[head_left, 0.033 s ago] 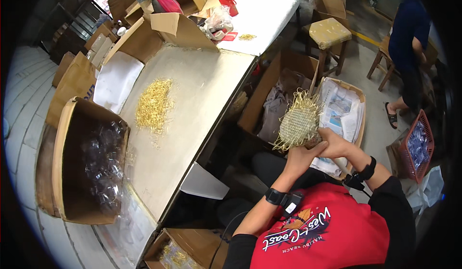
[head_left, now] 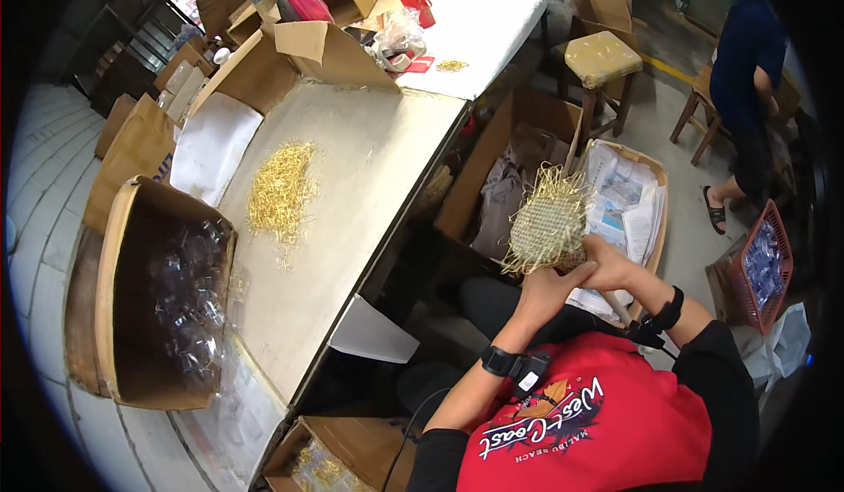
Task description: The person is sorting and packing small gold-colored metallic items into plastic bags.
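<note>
Both my hands come together at the near edge of a round bundle (head_left: 547, 228). Its face is pale and has a fine grid-like pattern, and thin gold strands stick out around its rim; I cannot tell its exact kind. My left hand (head_left: 549, 293) grips its lower side, with the thumb reaching toward the other hand. Close against it, my right hand (head_left: 608, 265) is closed around the bundle's near right part. Below the hands a pale rod (head_left: 617, 306) shows; whether it joins the bundle is hidden. A heap of short gold strands (head_left: 281, 191) lies on the table to the left.
The long table (head_left: 352, 175) has a cardboard box (head_left: 119, 290) of clear plastic pieces at its near left. Beyond the bundle stand a box lined with newspaper (head_left: 624, 193) and an open carton (head_left: 466, 193). At right are a red basket (head_left: 763, 268), a stool (head_left: 602, 57) and another person (head_left: 747, 61).
The bundle has tilted and shifted very slightly to the right in my hands. Everything else looks the same.
</note>
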A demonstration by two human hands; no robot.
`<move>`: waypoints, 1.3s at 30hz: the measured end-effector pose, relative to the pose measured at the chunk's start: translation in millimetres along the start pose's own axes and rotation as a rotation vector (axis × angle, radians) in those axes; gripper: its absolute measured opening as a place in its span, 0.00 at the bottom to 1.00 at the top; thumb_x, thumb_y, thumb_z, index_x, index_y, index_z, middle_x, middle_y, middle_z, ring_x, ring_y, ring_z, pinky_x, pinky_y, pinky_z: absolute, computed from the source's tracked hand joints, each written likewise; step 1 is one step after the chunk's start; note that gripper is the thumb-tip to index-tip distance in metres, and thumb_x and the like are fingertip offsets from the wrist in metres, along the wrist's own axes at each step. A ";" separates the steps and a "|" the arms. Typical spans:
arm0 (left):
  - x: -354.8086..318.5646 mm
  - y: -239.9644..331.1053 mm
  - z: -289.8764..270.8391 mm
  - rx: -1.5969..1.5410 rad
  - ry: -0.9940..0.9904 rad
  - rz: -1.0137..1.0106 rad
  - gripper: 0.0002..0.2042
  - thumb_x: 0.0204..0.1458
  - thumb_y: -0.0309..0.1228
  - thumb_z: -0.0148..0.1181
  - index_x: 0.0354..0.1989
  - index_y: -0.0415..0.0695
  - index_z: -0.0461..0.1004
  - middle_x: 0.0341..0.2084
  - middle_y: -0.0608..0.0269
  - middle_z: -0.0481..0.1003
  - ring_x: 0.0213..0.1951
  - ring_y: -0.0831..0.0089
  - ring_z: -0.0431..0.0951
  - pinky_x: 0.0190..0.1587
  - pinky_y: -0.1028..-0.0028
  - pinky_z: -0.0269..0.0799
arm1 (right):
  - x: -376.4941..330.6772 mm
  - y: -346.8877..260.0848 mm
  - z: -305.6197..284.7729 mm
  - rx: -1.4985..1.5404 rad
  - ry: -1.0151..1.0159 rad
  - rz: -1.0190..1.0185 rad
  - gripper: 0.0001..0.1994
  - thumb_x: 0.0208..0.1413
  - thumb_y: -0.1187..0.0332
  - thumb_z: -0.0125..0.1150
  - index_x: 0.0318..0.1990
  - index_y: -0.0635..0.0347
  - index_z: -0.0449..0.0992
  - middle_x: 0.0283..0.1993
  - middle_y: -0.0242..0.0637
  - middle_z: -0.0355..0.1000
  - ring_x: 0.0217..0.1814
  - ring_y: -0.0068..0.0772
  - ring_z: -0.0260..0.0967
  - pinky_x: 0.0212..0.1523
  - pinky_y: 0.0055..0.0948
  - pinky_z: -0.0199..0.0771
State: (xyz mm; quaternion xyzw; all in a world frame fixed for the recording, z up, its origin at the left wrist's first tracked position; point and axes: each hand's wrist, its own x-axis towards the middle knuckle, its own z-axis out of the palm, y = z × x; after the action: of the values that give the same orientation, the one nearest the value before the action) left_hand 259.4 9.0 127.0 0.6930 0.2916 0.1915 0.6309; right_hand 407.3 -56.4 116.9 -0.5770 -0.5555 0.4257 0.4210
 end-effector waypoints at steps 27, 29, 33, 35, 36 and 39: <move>-56.4 -7.5 -101.8 -0.240 0.118 0.095 0.51 0.30 0.35 0.75 0.64 0.33 0.50 0.58 0.49 0.60 0.60 0.64 0.61 0.61 0.70 0.55 | 21.8 -37.1 48.3 -0.511 -0.102 -0.189 0.24 0.32 0.73 0.59 0.45 0.59 0.70 0.24 0.50 0.71 0.28 0.54 0.71 0.29 0.45 0.71; -50.3 -9.7 -96.3 -0.311 0.200 0.191 0.47 0.34 0.37 0.71 0.63 0.32 0.51 0.58 0.49 0.60 0.60 0.64 0.61 0.61 0.70 0.55 | 22.0 -42.9 48.2 -0.529 -0.146 -0.179 0.24 0.32 0.72 0.59 0.45 0.59 0.70 0.24 0.50 0.71 0.28 0.54 0.71 0.29 0.45 0.71; -45.9 -2.8 -93.6 -0.165 0.258 0.201 0.38 0.38 0.35 0.67 0.58 0.32 0.58 0.50 0.53 0.66 0.52 0.69 0.67 0.56 0.72 0.60 | 22.3 -45.6 50.3 -0.509 -0.252 -0.134 0.24 0.32 0.72 0.59 0.45 0.60 0.70 0.23 0.50 0.70 0.28 0.55 0.70 0.29 0.46 0.71; -41.8 -2.1 -96.4 -0.240 0.233 0.113 0.34 0.39 0.34 0.67 0.55 0.32 0.61 0.45 0.56 0.68 0.47 0.72 0.68 0.52 0.74 0.63 | 19.6 -45.1 50.9 -0.475 -0.279 -0.109 0.24 0.32 0.72 0.58 0.45 0.61 0.70 0.23 0.51 0.70 0.29 0.55 0.70 0.30 0.46 0.70; -39.4 -1.8 -96.5 -0.314 0.209 0.027 0.30 0.39 0.32 0.66 0.51 0.33 0.64 0.40 0.59 0.71 0.42 0.74 0.70 0.49 0.75 0.65 | 17.9 -44.6 52.8 -0.485 -0.275 -0.073 0.24 0.32 0.72 0.58 0.45 0.62 0.70 0.23 0.51 0.70 0.29 0.56 0.70 0.30 0.47 0.70; -38.7 6.7 -92.5 -0.334 0.240 0.079 0.23 0.41 0.29 0.65 0.46 0.34 0.66 0.35 0.63 0.71 0.37 0.78 0.70 0.44 0.77 0.67 | 16.2 -45.8 56.7 -0.503 -0.253 -0.017 0.24 0.32 0.72 0.58 0.45 0.63 0.70 0.23 0.52 0.70 0.29 0.57 0.70 0.32 0.47 0.70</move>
State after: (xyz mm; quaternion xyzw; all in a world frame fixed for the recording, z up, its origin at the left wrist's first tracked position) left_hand 172.6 54.3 149.6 0.5621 0.3014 0.3432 0.6895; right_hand 340.3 -38.2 144.4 -0.6011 -0.6966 0.3396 0.1953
